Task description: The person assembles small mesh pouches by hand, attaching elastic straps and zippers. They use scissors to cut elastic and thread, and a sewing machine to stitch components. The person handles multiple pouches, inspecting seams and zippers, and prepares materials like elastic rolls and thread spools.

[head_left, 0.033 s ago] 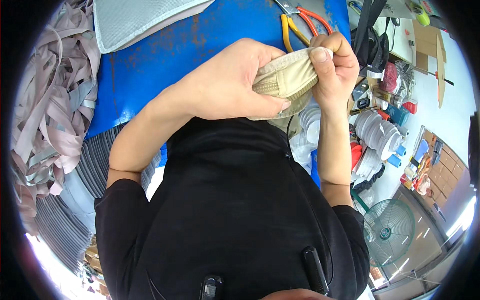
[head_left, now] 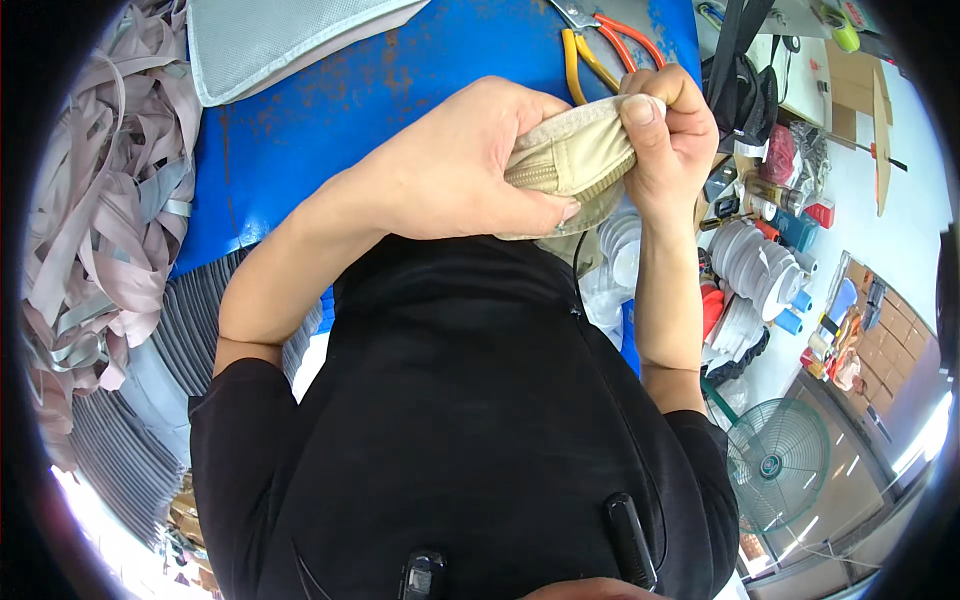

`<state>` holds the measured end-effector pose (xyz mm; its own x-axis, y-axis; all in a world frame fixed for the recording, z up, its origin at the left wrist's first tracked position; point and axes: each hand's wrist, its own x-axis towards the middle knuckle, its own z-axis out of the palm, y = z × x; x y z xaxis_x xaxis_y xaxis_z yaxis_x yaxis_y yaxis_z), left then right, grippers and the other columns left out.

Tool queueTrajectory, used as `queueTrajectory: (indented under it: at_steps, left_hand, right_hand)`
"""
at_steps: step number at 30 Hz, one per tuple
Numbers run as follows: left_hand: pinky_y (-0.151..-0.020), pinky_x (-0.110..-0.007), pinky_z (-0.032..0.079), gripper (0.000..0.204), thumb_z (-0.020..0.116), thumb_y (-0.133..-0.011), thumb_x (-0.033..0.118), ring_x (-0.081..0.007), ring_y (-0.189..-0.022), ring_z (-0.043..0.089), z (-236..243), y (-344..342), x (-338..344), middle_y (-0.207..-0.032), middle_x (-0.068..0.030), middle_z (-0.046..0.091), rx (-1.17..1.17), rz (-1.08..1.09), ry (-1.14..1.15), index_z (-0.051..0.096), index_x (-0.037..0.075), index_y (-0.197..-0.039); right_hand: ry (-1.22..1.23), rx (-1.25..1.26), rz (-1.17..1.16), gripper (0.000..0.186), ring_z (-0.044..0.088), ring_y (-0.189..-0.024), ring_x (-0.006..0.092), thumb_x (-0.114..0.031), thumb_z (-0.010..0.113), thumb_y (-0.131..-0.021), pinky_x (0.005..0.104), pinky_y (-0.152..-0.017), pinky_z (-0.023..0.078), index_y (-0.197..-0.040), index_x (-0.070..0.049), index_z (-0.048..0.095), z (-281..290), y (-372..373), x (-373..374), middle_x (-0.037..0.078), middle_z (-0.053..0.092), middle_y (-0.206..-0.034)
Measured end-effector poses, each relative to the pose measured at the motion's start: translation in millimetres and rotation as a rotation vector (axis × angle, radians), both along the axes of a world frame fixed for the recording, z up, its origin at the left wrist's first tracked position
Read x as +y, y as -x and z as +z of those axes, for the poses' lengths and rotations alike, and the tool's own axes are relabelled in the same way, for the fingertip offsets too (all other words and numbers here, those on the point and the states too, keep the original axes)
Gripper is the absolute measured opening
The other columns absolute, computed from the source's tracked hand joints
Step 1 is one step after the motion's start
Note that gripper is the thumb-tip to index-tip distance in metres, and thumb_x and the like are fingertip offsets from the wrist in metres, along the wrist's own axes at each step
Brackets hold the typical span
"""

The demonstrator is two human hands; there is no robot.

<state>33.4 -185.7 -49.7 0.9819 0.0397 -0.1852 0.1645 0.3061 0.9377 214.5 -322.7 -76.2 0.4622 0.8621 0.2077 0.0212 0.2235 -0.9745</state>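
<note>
Between my hands, above my lap at the table's near edge, is a beige zippered cloth piece [head_left: 575, 160]. It looks like a small pouch, with a pale edge band along its upper side and a zipper across its face. My left hand [head_left: 475, 165] wraps round its left end, thumb pressed on the lower front. My right hand [head_left: 665, 140] pinches the upper right corner between thumb and bent fingers. My palms hide parts of the cloth, so its whole shape is not visible. Just beyond it lie pliers with orange-red handles [head_left: 635, 40] and a tool with yellow handles [head_left: 573, 65].
The blue table [head_left: 290, 165] has worn, rusty-looking patches. A grey fabric piece [head_left: 285, 40] lies at its far left. Pinkish-grey strips [head_left: 110, 200] heap at the left, above stacked grey sheets [head_left: 120, 450]. To the right are white rolls [head_left: 755, 265] and a green fan [head_left: 778, 465].
</note>
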Motion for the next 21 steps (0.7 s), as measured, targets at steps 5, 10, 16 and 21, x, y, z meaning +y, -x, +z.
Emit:
queueTrajectory:
  at_steps: [5,10,16,21]
  left_hand:
    - [-0.085,-0.025,0.053,0.046,0.077,-0.080,0.003,-0.0078,-0.093,0.064,-1,1,-1,-0.104,-0.0063,0.071,-0.023,0.012,-0.067,0.064,-0.009,-0.122]
    - [-0.087,-0.026,0.053,0.047,0.078,-0.080,0.002,-0.0083,-0.094,0.064,-5,1,-2,-0.104,-0.0064,0.071,-0.053,0.024,-0.037,0.064,-0.008,-0.123]
    - [-0.086,-0.026,0.054,0.049,0.082,-0.079,0.003,-0.0087,-0.094,0.066,-4,3,6,-0.104,-0.0057,0.073,-0.067,-0.011,-0.109,0.064,-0.008,-0.123]
    - [-0.075,-0.025,0.055,0.045,0.092,-0.077,0.013,-0.0076,-0.084,0.066,-16,7,-1,-0.096,-0.0037,0.072,-0.138,0.032,0.160,0.069,-0.004,-0.113]
  right_hand:
    - [0.025,-0.009,-0.007,0.020,0.050,-0.069,0.0017,-0.011,0.077,-0.094,0.0193,-0.065,0.041,-0.086,-0.007,0.058,-1,-1,0,-0.005,0.060,-0.078]
    - [0.014,0.033,0.009,0.020,0.050,-0.069,0.0016,-0.012,0.077,-0.095,0.0190,-0.065,0.041,-0.088,-0.007,0.059,-4,-2,0,-0.004,0.061,-0.079]
    - [0.015,0.040,-0.016,0.023,0.050,-0.070,0.0023,-0.014,0.077,-0.095,0.0195,-0.066,0.041,-0.085,-0.008,0.057,-6,-4,1,-0.003,0.061,-0.080]
    - [-0.005,0.064,-0.039,0.025,0.050,-0.071,0.0035,-0.014,0.077,-0.095,0.0202,-0.067,0.042,-0.083,-0.009,0.055,-9,-15,-2,-0.002,0.062,-0.081]
